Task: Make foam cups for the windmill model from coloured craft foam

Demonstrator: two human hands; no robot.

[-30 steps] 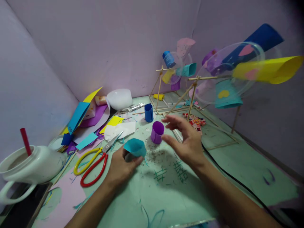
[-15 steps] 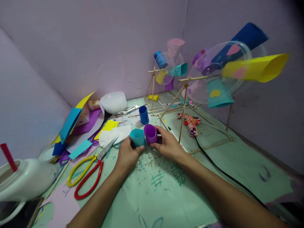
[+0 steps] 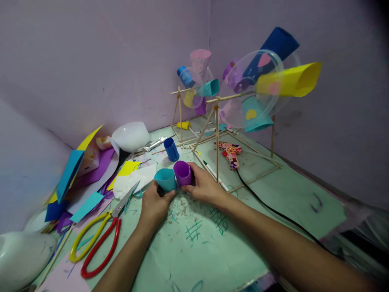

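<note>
My left hand (image 3: 155, 205) is closed round a teal paper cup (image 3: 165, 180), thumb at its near side. My right hand (image 3: 202, 184) grips a purple paper cup (image 3: 182, 174) from the right. The two rolled cups stand upright side by side on the green sheet, their walls touching or almost so. Just behind them is a dark blue paper cup (image 3: 172, 150), which no hand touches. Left of my left hand lie scissors (image 3: 114, 215) with one yellow and one red handle, blades partly apart.
Two stick-framed wheels with paper cups, a small one (image 3: 197, 81) and a larger one (image 3: 252, 87), stand at the back right. A patterned glue gun (image 3: 231, 154) trails a black cord. Coloured paper scraps (image 3: 88, 207) and a white bottle (image 3: 130, 136) lie left.
The view has turned right, so everything appears shifted left. Both hands keep their hold, and the teal cup's opening looks wider and more oval.
</note>
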